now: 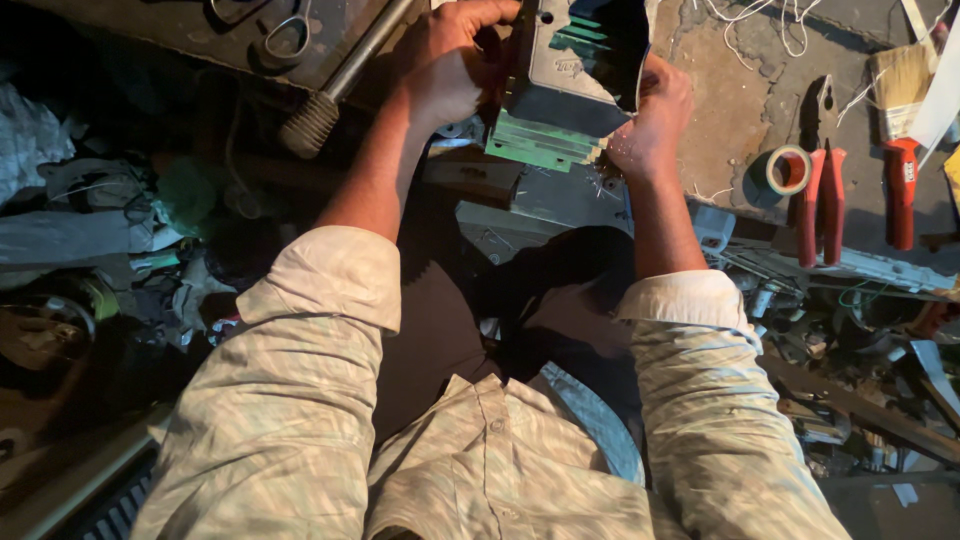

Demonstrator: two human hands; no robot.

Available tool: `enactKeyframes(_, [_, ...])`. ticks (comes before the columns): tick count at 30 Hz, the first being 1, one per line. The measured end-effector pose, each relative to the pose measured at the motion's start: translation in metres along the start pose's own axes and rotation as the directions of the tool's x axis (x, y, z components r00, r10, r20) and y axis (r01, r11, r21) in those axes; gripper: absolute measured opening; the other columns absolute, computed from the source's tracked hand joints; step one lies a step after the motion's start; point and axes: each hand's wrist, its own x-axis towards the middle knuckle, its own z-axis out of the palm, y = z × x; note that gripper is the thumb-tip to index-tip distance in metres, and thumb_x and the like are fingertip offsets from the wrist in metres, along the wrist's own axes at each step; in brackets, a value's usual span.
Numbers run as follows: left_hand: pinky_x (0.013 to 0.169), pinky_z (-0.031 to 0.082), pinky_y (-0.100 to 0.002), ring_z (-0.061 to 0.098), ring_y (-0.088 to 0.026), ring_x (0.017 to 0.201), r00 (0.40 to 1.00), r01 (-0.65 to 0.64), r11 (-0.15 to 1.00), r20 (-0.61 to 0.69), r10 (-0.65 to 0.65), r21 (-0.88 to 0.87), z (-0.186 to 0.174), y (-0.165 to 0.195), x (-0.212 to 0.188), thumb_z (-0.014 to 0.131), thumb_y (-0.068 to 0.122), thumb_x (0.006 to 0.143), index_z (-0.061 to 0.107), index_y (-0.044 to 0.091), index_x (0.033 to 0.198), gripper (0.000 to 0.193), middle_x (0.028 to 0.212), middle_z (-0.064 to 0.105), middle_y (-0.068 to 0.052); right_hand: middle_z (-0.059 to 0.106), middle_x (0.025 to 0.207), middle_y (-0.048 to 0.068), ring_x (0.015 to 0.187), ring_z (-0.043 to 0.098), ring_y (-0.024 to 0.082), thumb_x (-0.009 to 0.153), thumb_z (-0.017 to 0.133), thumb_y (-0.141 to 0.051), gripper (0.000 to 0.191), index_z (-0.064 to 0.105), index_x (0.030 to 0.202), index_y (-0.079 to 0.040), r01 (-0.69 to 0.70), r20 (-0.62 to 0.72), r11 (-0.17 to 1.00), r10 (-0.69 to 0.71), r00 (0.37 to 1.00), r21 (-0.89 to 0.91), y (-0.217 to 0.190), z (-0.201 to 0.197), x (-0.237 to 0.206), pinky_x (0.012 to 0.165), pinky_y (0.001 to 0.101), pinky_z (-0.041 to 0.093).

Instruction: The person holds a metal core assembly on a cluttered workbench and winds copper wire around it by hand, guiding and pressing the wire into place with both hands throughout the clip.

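I hold a grey metal device housing with green finned plates (pixel 565 85) at the workbench edge. My left hand (pixel 450 65) grips its left side, fingers curled over the top. On its right side my right hand (pixel 652 120) clasps the lower corner. Both sleeves are rolled up to the elbow. The top of the housing is cut off by the frame.
The worn workbench (pixel 730 90) carries a tape roll (pixel 788 170), red-handled pliers (pixel 820 205), a red-handled tool (pixel 900 190), a brush (pixel 900 75) and loose white string. A metal rod with a threaded end (pixel 330 95) lies at the left. Cluttered scrap fills the floor on both sides.
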Motion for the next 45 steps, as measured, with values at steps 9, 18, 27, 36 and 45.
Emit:
enactKeyframes(9, [0.079, 0.065, -0.028, 0.076, -0.012, 0.093, 0.999, 0.029, 0.996, 0.038, -0.026, -0.084, 0.0, 0.007, 0.001, 0.083, 0.011, 0.098, 0.071, 0.007, 0.123, 0.028, 0.113, 0.076, -0.005, 0.072, 0.082, 0.006, 0.08, 0.066, 0.009, 0.088, 0.082, -0.023, 0.028, 0.074, 0.1, 0.001, 0.008, -0.02, 1.0, -0.009, 1.0, -0.024, 0.005, 0.001, 0.0, 0.076, 0.0272, 0.052])
enactKeyframes(18, [0.08, 0.065, -0.03, 0.076, -0.014, 0.094, 0.999, -0.022, 0.998, 0.026, 0.023, -0.052, 0.0, 0.01, 0.003, 0.08, 0.007, 0.098, 0.071, 0.006, 0.121, 0.025, 0.113, 0.076, -0.007, 0.075, 0.088, 0.004, 0.085, 0.066, 0.008, 0.091, 0.084, -0.027, 0.033, 0.074, 0.102, 0.002, 0.006, 0.002, 0.997, -0.006, 1.0, 0.078, -0.003, 0.001, 0.0, 0.079, 0.0266, 0.053])
enactKeyframes(27, [0.087, 0.061, -0.034, 0.075, -0.017, 0.103, 0.996, -0.075, 0.995, 0.034, 0.078, -0.069, 0.001, 0.007, 0.002, 0.079, 0.004, 0.1, 0.07, 0.005, 0.122, 0.024, 0.117, 0.074, -0.009, 0.074, 0.086, 0.006, 0.085, 0.067, 0.009, 0.092, 0.082, -0.027, 0.032, 0.073, 0.101, 0.003, -0.009, 0.001, 0.997, 0.009, 1.0, 0.077, -0.001, 0.001, 0.0, 0.079, 0.0268, 0.053])
enactKeyframes(36, [0.079, 0.064, -0.032, 0.076, -0.016, 0.097, 1.0, 0.006, 0.999, 0.012, -0.005, -0.051, 0.003, 0.004, 0.002, 0.084, 0.013, 0.098, 0.071, 0.007, 0.121, 0.027, 0.115, 0.076, -0.008, 0.073, 0.083, 0.008, 0.082, 0.068, 0.01, 0.092, 0.079, -0.028, 0.032, 0.073, 0.098, 0.003, 0.02, 0.004, 0.999, -0.02, 1.0, 0.044, 0.003, -0.001, -0.001, 0.076, 0.0274, 0.052])
enactKeyframes(45, [0.076, 0.065, -0.029, 0.077, -0.014, 0.091, 1.0, -0.006, 0.999, -0.001, 0.006, -0.04, 0.0, 0.002, 0.0, 0.078, 0.007, 0.099, 0.073, 0.007, 0.121, 0.022, 0.111, 0.077, -0.006, 0.07, 0.08, 0.005, 0.078, 0.065, 0.009, 0.092, 0.082, -0.029, 0.034, 0.07, 0.094, 0.002, 0.013, 0.006, 1.0, -0.013, 1.0, 0.028, 0.005, 0.0, -0.001, 0.073, 0.0276, 0.051])
